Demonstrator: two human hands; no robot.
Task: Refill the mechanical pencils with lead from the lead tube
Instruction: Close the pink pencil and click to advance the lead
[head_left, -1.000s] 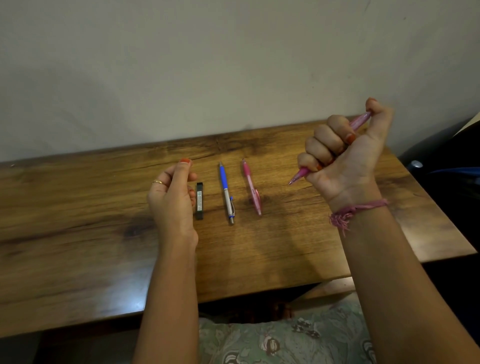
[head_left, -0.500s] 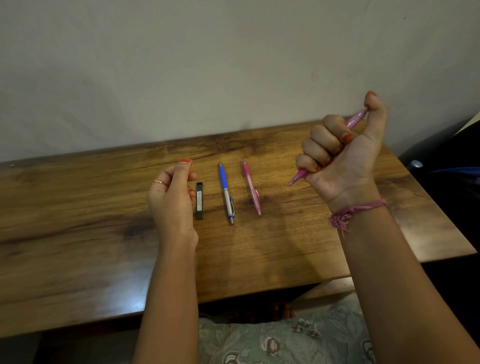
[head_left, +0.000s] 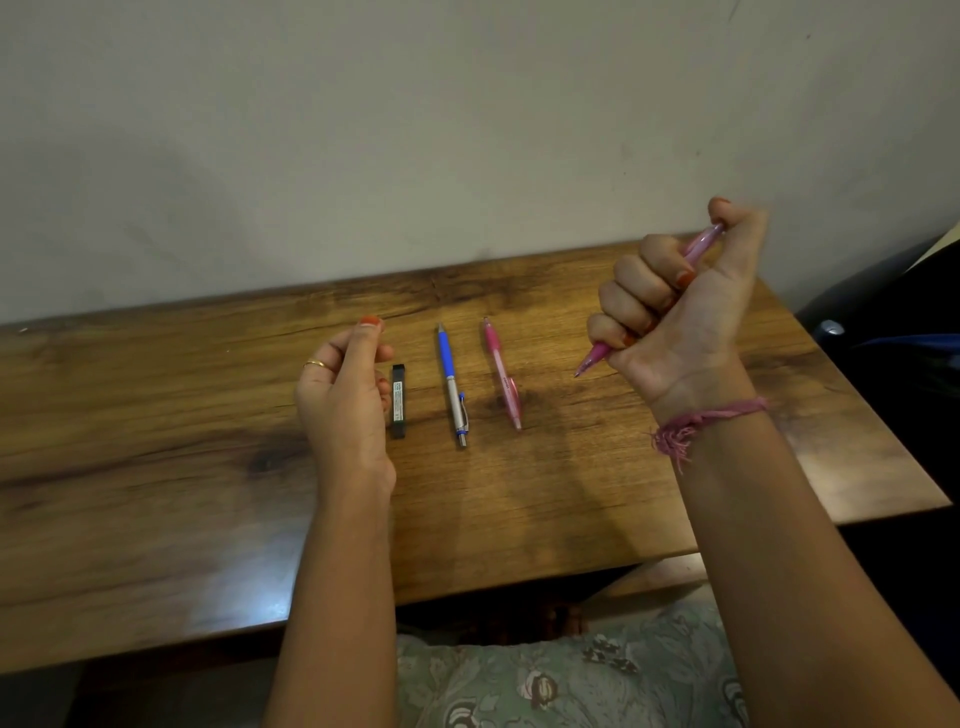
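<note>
1. Against a plain pale wall (head_left: 415, 130), the wooden table (head_left: 156, 493) fills the middle of the view; its grain is dark-streaked, and its right corner ends beside dark objects (head_left: 893, 353) that are too dim to identify.
2. On the tabletop, three items lie roughly parallel and apart from one another: the black lead tube (head_left: 398, 400), the blue and silver pencil (head_left: 452, 384) to its right, and the pink pencil (head_left: 502, 372) further right.
3. Your left hand (head_left: 345, 400) is raised over the table just left of the lead tube, fingers loosely curled and thumb up, holding nothing. A ring (head_left: 315, 364) shows on one finger.
4. Your right hand (head_left: 675, 312) is lifted above the table's right part, fist clenched round a second pink pencil (head_left: 702, 243). Your thumb presses on its upper end; its tip (head_left: 579, 372) points down and left, clear of the table.
5. A pink thread band (head_left: 701, 421) circles your right wrist.
6. Along the bottom edge, patterned green fabric (head_left: 545, 680) covers your lap, cut off by the frame.
7. Hard to make out: the print on the lead tube is too small to read; most of the held pencil's barrel is hidden inside your fist; whether your left fingertips touch the tube cannot be told.
</note>
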